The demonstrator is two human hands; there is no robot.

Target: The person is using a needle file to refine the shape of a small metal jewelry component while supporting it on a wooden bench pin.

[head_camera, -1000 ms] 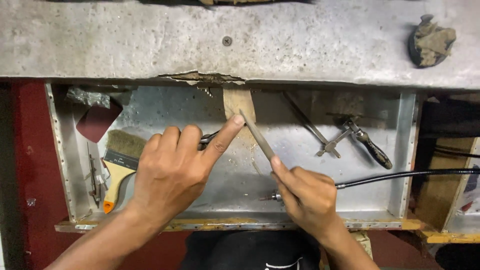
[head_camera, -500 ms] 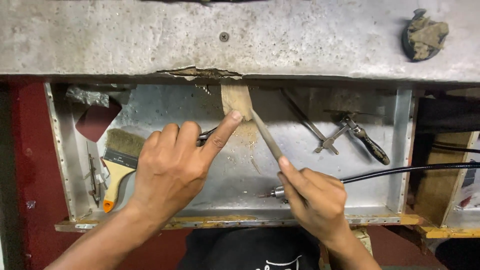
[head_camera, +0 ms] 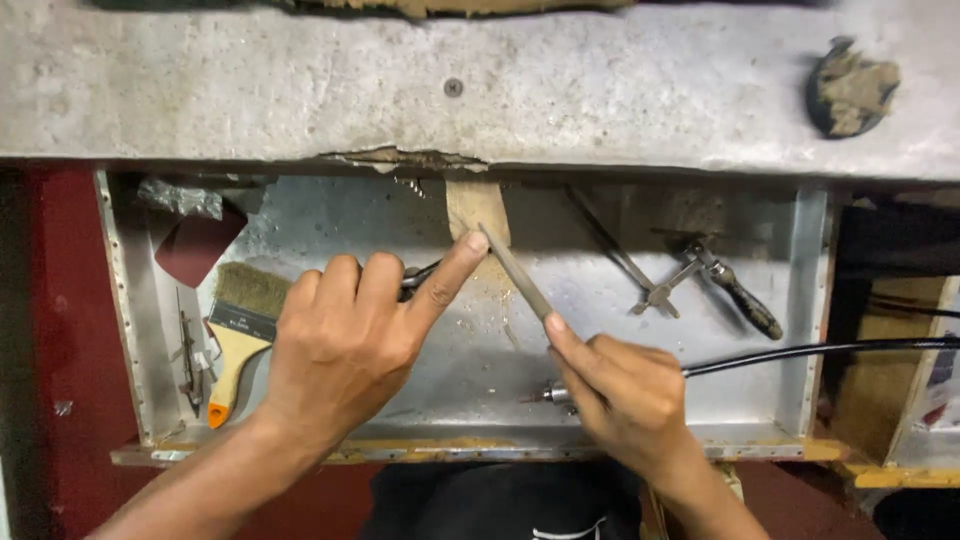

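Paintbrush (head_camera: pixel 235 330), one, lies at the metal drawer's (head_camera: pixel 810 300) left. Left hand (head_camera: pixel 345 345) presses one fingertip on the single file's (head_camera: pixel 515 272) tip against a wooden block (head_camera: pixel 472 205); right hand (head_camera: pixel 625 395), grip clamped, holds its handle. Pliers (head_camera: pixel 735 295), one pair, lie right.

I'm in a workshop: my scarred grey worktop (head_camera: pixel 300 90) sits over a metal tray (head_camera: pixel 810 300) holding a paintbrush (head_camera: pixel 235 330), pliers (head_camera: pixel 735 290) and filings.
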